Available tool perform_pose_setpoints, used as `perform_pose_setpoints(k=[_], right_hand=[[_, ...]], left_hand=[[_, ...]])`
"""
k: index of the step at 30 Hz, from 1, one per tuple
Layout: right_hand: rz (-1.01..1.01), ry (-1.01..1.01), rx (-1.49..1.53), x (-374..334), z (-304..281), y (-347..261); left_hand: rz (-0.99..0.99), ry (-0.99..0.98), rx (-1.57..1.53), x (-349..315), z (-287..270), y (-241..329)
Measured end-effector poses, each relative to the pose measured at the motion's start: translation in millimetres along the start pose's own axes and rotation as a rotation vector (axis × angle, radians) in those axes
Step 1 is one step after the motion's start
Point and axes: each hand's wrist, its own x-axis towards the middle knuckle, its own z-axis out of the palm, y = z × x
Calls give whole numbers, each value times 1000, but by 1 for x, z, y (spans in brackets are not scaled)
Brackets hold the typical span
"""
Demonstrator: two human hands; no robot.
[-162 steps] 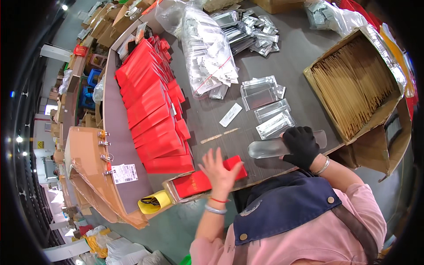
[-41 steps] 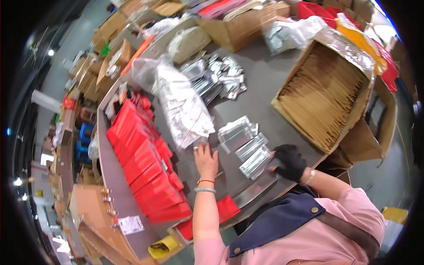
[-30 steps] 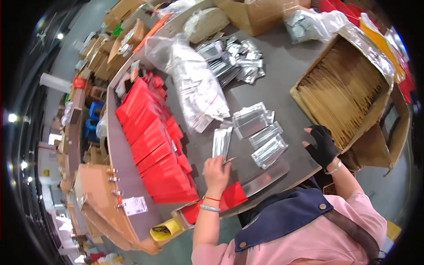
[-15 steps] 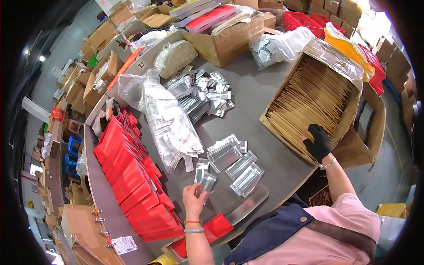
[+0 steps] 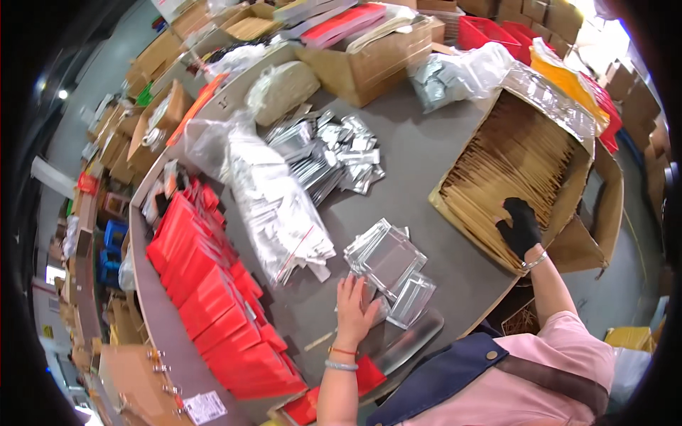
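My left hand [image 5: 352,309] is down on the near side of the cluster of clear cases [image 5: 394,263], fingers stretched forward and side by side, thumb spread away from them. The cases lie overlapping mid-table, one partly hidden under that palm. And over on the right, my right hand [image 5: 521,226] in its black fingerless glove is at the brown cardboard pieces [image 5: 508,167], packed upright in rows inside the open carton [image 5: 550,103]! Its thumb points left; whether those fingers pinch a piece, I cannot tell.

Closer to me, a long clear strip [image 5: 415,341] with a rounded end lies along the table edge, and just beside it a red box [image 5: 369,375] sits partly behind my left forearm. Look left: a leaning row of red boxes [image 5: 213,298] along the side. Between that row and the cases, a clear bag [image 5: 273,206] bulges with silvery packs, and just beyond it a loose silvery heap [image 5: 334,156] spreads across the grey table [image 5: 415,177].
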Motion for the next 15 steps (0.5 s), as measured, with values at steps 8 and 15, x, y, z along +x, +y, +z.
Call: perform_pose_setpoints(k=[8, 15], right_hand=[[98, 81, -64, 7, 9, 36], [300, -191, -350, 15, 16, 59]], left_hand=[[-453, 555, 204, 39, -16, -46], [-627, 245, -81, 34, -24, -53]])
